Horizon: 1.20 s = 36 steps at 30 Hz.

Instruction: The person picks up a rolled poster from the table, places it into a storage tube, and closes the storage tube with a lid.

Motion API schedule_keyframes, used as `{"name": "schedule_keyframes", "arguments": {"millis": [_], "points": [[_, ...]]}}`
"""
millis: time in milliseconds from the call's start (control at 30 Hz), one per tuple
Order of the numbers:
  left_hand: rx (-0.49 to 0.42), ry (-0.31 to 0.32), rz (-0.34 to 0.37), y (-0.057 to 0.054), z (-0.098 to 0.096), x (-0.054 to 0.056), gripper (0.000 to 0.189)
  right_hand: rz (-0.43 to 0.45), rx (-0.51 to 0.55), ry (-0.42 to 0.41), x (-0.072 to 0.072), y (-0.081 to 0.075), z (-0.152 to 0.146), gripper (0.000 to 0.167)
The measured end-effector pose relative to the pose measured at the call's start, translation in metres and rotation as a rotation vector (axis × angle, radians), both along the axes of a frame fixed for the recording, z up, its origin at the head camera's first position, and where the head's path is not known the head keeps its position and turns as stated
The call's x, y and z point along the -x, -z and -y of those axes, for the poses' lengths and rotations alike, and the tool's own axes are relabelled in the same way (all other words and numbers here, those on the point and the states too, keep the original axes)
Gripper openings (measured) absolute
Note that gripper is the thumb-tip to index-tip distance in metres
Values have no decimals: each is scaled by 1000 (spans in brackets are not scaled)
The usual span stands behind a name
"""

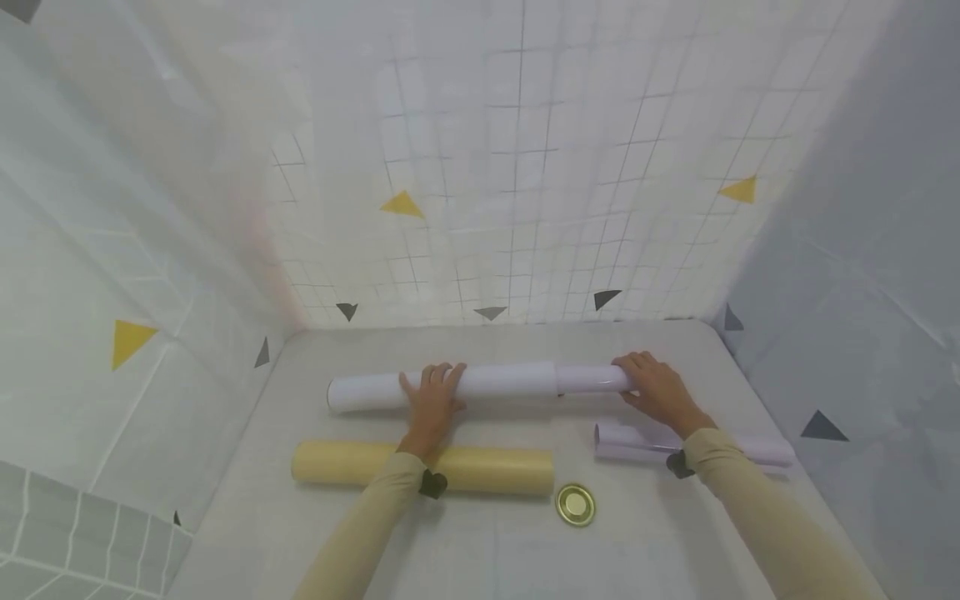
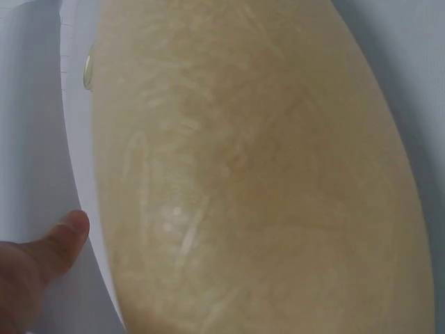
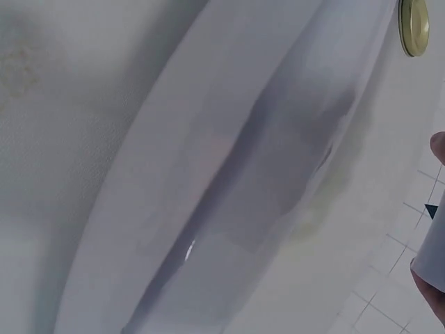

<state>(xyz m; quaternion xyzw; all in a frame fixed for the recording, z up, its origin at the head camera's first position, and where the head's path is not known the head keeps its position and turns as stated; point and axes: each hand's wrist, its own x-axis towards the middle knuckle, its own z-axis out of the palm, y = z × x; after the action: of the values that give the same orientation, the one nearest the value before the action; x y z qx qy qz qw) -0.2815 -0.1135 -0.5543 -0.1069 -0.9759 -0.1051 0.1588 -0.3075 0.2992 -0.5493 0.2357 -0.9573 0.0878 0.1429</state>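
Note:
A long white paper roll (image 1: pixel 510 380) lies crosswise toward the back of the surface. From its right end sticks out a narrower, glossy pale-lilac roll (image 1: pixel 588 379). My left hand (image 1: pixel 432 408) holds the white roll left of its middle, fingers over the top and thumb on the near side; that thumb (image 2: pixel 66 240) shows against white paper in the left wrist view. At the far right end of the narrower roll, my right hand (image 1: pixel 656 390) grips it between fingers and thumb. How far the narrow roll reaches inside the white one is hidden.
A tan cardboard tube (image 1: pixel 495 471) lies under my left wrist. Beneath my right forearm is a loosely curled lilac sheet (image 1: pixel 626 442). A round gold lid (image 1: pixel 575 505) sits between them. White wall sheeting (image 1: pixel 480 250) with triangle marks rises behind and at both sides.

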Motion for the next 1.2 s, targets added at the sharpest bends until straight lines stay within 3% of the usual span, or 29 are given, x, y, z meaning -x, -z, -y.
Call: {"name": "schedule_keyframes", "arguments": {"millis": [333,767,1200], "points": [[-14,5,-26,1,0,0,73,-14,-6,-11,5,0,14,62],[27,-23,10,7,1,1,76,-19,34,-44,5,1,36,62],[-7,-16,16,2,-5,-1,74,-9,83,-72,5,3,52,67]]}}
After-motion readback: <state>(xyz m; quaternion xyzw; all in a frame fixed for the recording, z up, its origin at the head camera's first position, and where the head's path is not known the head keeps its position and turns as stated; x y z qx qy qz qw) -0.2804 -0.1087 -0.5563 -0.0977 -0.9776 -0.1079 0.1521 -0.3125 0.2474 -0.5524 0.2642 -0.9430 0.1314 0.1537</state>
